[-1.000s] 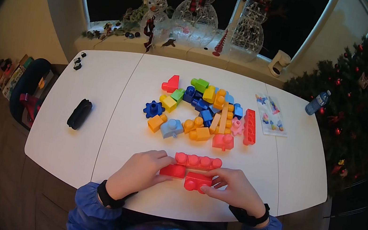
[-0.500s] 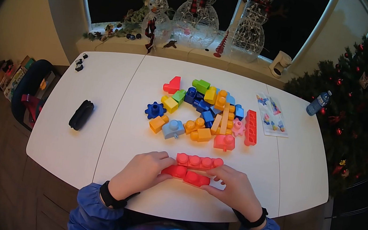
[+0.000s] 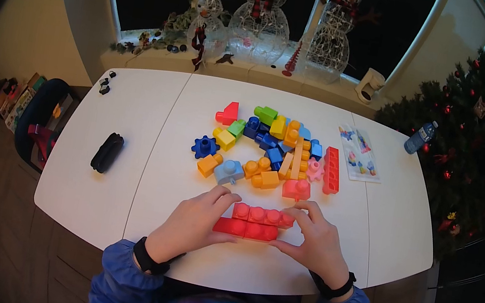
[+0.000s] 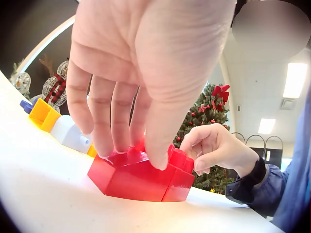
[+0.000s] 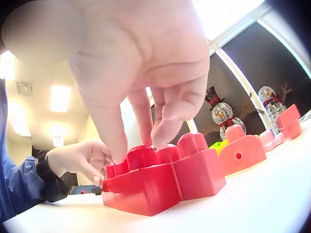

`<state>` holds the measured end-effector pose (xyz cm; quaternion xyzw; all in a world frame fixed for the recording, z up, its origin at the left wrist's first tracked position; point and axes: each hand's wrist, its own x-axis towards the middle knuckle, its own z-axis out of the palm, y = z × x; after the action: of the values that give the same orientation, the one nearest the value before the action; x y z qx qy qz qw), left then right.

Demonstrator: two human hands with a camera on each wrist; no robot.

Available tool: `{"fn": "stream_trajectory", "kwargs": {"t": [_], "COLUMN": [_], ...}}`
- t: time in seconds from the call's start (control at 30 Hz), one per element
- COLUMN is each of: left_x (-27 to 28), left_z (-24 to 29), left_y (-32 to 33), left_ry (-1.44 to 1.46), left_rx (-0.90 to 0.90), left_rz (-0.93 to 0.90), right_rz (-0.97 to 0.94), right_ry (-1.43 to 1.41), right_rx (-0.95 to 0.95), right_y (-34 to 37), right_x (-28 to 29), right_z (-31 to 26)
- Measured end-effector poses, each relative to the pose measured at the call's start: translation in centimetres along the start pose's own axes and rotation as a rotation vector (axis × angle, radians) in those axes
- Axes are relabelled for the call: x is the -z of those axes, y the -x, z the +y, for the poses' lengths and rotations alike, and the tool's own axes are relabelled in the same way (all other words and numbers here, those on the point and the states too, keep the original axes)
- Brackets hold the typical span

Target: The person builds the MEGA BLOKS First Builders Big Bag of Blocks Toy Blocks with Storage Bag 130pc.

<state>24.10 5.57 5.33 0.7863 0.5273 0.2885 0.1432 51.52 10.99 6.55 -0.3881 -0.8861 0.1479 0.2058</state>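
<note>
In the head view, a back row of red blocks [image 3: 264,215] with round studs lies against a shorter front row [image 3: 245,229], its right end sticking out farther. My left hand [image 3: 194,223] spans the left end, thumb at the near side and fingertips at the far side. Across the right end, my right hand [image 3: 317,247] has its thumb in front and fingers behind. The left wrist view shows thumb and fingers on the red blocks [image 4: 141,179]. Seen from the right wrist, the red blocks [image 5: 155,187] stand studs up under my right hand [image 5: 146,73].
Beyond the hands lies a pile of coloured blocks [image 3: 266,139], with a pink block [image 3: 296,190] nearest and a long red block [image 3: 332,171] at its right. A picture sheet [image 3: 359,153], a bottle [image 3: 420,138] and a black case [image 3: 107,152] are on the table.
The right front block has moved in against the left one, and the front row now lies straight against the back row. Both hands have spread to reach across the two rows.
</note>
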Motion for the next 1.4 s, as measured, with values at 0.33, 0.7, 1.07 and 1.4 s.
{"fn": "stream_trajectory", "kwargs": {"t": [0.33, 0.7, 1.07, 1.4], "left_x": [-1.2, 3.6, 1.3, 4.2], "left_z": [-1.1, -5.1, -22.2, -15.9], "left_y": [-1.9, -6.7, -18.4, -16.0], "left_ry": [0.090, 0.186, -0.357, -0.216], "left_rx": [0.007, 0.157, 0.191, 0.058], "left_rz": [-0.265, 0.164, -0.145, 0.140], "right_rz": [-0.106, -0.029, -0.022, 0.050], "right_ry": [-0.109, -0.146, -0.203, -0.285], "right_rx": [0.055, -0.067, -0.026, -0.034], "right_y": [-0.6, -0.8, -0.4, -0.7], "right_x": [-1.8, 0.8, 1.7, 1.8], "right_z": [2.1, 1.8, 1.8, 2.9]}}
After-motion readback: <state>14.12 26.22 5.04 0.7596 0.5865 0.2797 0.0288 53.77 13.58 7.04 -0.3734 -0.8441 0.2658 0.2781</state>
